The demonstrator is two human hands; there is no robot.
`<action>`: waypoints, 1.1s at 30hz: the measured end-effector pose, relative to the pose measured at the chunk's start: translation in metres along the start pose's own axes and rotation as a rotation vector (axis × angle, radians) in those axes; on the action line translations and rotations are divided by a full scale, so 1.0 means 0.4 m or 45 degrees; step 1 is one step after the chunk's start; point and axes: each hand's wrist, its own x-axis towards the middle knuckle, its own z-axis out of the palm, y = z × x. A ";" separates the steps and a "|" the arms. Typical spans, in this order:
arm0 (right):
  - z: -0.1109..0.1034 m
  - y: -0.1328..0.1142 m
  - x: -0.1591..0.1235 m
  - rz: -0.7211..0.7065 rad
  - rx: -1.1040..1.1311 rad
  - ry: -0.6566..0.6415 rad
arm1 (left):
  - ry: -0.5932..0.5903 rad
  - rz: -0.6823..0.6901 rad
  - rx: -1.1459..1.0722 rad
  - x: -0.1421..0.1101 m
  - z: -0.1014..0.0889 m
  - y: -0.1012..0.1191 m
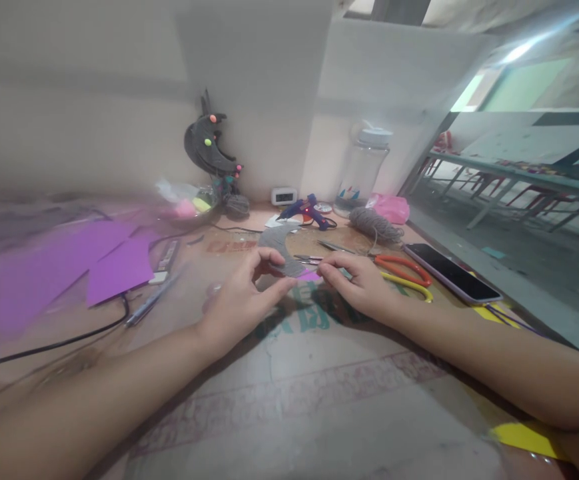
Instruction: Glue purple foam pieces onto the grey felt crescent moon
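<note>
My left hand (249, 287) pinches a grey crescent-shaped piece (278, 239) between thumb and fingers near its lower end. Fine lines run across its surface, but its material is hard to make out. Close to the crescent's lower tip, my right hand (354, 283) is closed in a pinch; whatever lies between those fingertips is too small to name. Just beyond the hands lie scissors with orange handles (405, 265) and a second pair with yellow handles (409, 283). A ball of grey yarn (375, 224) rests behind the scissors.
A purple glue gun (306, 211), a small digital clock (284, 196) and a clear bottle (362, 170) stand at the back. A dark crescent ornament (209, 143) leans at the wall. Purple sheets (119, 267) and a pen (152, 300) lie left, a phone (452, 272) right.
</note>
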 end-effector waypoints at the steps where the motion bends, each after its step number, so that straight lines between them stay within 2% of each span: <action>1: 0.001 0.001 0.000 0.001 0.000 -0.011 | -0.005 -0.009 -0.013 -0.002 0.001 0.003; 8: 0.002 0.005 0.003 0.046 0.023 -0.015 | -0.059 -0.143 -0.107 -0.005 0.003 0.005; 15: 0.005 0.007 0.006 0.076 0.040 -0.001 | -0.123 -0.124 -0.113 -0.012 0.008 0.005; 22: 0.025 0.027 0.013 0.120 0.021 -0.195 | -0.141 -0.019 -0.047 -0.010 -0.001 0.002; 24: 0.025 0.029 0.013 0.157 0.071 -0.103 | -0.104 -0.016 -0.030 -0.005 -0.004 -0.001; 27: 0.016 0.024 0.011 0.231 0.131 0.162 | -0.027 -0.012 0.012 0.003 -0.007 -0.006; 29: 0.007 0.015 0.010 0.220 0.103 0.227 | 0.005 -0.011 0.021 0.008 -0.009 -0.010; 33: 0.004 -0.007 0.006 0.154 0.046 0.005 | 0.021 0.010 0.018 0.014 -0.009 -0.016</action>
